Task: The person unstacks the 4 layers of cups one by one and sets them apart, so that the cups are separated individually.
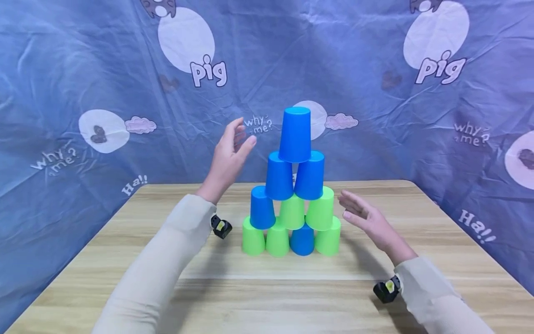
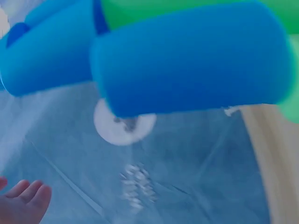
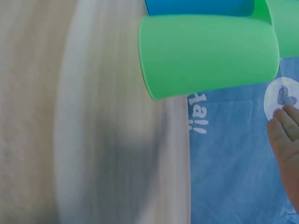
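A pyramid of upside-down plastic cups stands mid-table, topped by a single blue cup point(image 1: 295, 134). Two blue cups point(image 1: 279, 176) form the row beneath. Under them are a blue cup point(image 1: 262, 208) at left and two green cups point(image 1: 320, 208). Green cups point(image 1: 253, 237) and one blue cup point(image 1: 302, 240) make up the base. My left hand point(image 1: 231, 150) is raised left of the upper rows, fingers loosely bent, apart from the cups. To the right of the lower rows, my right hand point(image 1: 371, 222) hovers with fingers extended toward the stack, holding nothing. Both wrist views show fingers clear of the cups.
The stack stands on a light wood-grain table point(image 1: 267, 297). Behind and beside the table hangs a blue printed cloth point(image 1: 354, 93). Small black devices point(image 1: 221, 227) are strapped at both wrists, below the pale sleeves point(image 1: 167, 260).
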Available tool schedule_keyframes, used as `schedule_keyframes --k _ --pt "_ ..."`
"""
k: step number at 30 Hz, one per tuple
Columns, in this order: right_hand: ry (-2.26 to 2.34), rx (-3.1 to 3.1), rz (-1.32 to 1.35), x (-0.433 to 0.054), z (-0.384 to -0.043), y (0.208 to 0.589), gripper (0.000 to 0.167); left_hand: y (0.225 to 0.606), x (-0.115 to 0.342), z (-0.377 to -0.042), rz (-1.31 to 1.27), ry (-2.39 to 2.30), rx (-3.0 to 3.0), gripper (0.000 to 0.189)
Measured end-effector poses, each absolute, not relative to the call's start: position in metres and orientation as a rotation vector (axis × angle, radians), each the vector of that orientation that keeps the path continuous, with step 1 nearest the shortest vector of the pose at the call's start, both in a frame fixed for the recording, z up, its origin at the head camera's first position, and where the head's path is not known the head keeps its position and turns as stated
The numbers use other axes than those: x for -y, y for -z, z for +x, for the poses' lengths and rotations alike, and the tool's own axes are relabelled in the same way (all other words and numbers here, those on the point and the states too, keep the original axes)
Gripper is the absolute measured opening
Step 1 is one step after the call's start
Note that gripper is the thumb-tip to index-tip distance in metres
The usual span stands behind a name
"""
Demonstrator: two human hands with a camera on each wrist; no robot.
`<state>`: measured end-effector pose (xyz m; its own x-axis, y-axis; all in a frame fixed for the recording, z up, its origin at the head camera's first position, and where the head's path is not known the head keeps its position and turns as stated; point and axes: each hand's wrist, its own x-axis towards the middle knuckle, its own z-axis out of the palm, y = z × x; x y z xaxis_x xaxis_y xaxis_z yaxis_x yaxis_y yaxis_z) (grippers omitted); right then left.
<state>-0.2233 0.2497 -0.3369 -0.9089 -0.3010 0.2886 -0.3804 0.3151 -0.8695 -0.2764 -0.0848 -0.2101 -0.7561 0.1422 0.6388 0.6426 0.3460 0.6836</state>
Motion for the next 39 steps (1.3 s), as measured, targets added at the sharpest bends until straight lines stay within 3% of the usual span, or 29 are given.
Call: schedule_keyframes --k 15,30,39 --pt "-1.732 2.664 0.614 -0.243 -0.227 0.357 0.072 0.163 0.039 -0.259 -0.728 1.773 2.279 0.065" --pt "-1.769 2.753 0.535 -0.239 -0.227 0.366 0.073 0.164 0.025 -0.260 -0.650 1.753 2.381 0.071" --pt "-1.771 2.760 0.523 -0.240 -0.230 0.373 0.068 0.164 0.022 -0.261 -0.704 1.758 2.359 0.063"
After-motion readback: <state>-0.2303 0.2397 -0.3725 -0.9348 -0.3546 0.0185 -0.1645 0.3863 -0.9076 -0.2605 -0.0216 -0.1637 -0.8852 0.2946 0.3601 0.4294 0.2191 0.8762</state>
